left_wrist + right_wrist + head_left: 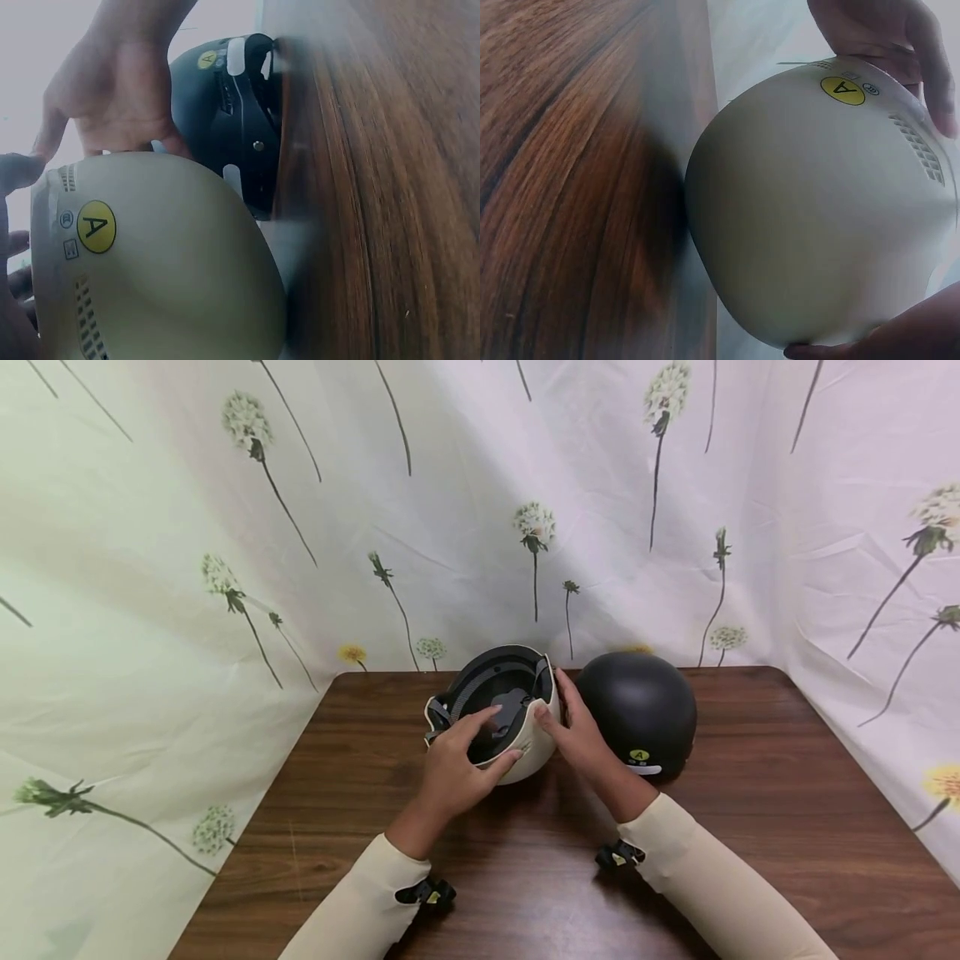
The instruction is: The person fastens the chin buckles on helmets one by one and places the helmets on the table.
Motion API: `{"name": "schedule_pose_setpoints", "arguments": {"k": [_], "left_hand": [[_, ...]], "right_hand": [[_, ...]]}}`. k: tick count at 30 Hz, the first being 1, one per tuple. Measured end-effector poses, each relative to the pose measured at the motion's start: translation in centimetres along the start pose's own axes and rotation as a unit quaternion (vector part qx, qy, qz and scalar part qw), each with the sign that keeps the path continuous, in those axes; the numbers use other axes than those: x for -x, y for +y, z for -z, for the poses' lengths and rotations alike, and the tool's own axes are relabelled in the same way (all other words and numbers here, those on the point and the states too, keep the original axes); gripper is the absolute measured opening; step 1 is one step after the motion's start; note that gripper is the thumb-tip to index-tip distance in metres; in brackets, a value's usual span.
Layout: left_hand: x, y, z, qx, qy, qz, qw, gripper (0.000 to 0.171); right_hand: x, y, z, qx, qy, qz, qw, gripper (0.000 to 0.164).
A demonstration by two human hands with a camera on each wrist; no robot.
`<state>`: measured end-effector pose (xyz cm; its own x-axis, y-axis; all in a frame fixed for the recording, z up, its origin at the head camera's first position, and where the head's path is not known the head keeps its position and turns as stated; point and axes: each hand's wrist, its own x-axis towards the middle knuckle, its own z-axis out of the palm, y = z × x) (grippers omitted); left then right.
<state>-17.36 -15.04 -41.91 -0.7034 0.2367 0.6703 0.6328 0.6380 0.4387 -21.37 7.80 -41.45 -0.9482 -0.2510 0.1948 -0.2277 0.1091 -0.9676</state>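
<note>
A cream helmet [537, 753] lies upside down on the table, its dark padded inside facing up. The left hand [454, 767] holds its near-left rim, fingers over the hollow and thumb at the outer edge. Along the right side, the right hand [581, 733] grips the shell with the thumb at the rim and the fingers on the outside. A yellow "A" sticker [97, 226] and vent slots show on the shell in the left wrist view. The left hand [892, 37] also appears at the helmet's rim in the right wrist view.
A black helmet [637, 706] rests dome up just right of the cream one, close to the right hand. The brown wooden table [315, 793] meets a white flowered cloth [465, 552] at its back edge.
</note>
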Motion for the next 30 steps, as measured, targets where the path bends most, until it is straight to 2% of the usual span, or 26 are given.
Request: {"name": "schedule_pose_setpoints", "arguments": {"k": [6,14,18,21,25,27,30], "left_hand": [[-0.1,0.0,0.0,-0.01,0.002,-0.025,0.9996,0.059],[0.0,-0.6,-0.3,0.008,0.033,-0.038,0.9987,0.053],[0.1,-0.7,-0.4,0.032,0.043,-0.029,0.9982,0.054],[0.1,-0.8,-0.4,0.058,0.055,-0.019,0.9966,0.053],[0.1,-0.8,-0.5,0.089,0.067,-0.009,0.9938,0.052],[0.1,-0.9,-0.5,0.103,0.063,-0.002,0.9927,0.053],[0.1,-1.0,-0.4,0.122,0.05,0.007,0.9912,0.056]], "right_hand": [[-0.1,0.0,0.0,-0.045,-0.009,0.02,0.999,0.066],[-0.2,0.5,-0.1,-0.046,-0.012,0.02,0.999,0.065],[-0.1,1.1,-0.1,-0.043,-0.014,0.01,0.999,0.07],[0.1,1.9,-0.3,-0.014,-0.012,0.01,1.0,0.077],[0.3,2.9,-0.6,0.035,0.003,0.03,0.999,0.089],[0.3,3.2,-0.6,0.044,0.011,0.029,0.999,0.092],[0.4,3.4,-0.7,0.048,0.027,0.004,0.998,0.099]]}}
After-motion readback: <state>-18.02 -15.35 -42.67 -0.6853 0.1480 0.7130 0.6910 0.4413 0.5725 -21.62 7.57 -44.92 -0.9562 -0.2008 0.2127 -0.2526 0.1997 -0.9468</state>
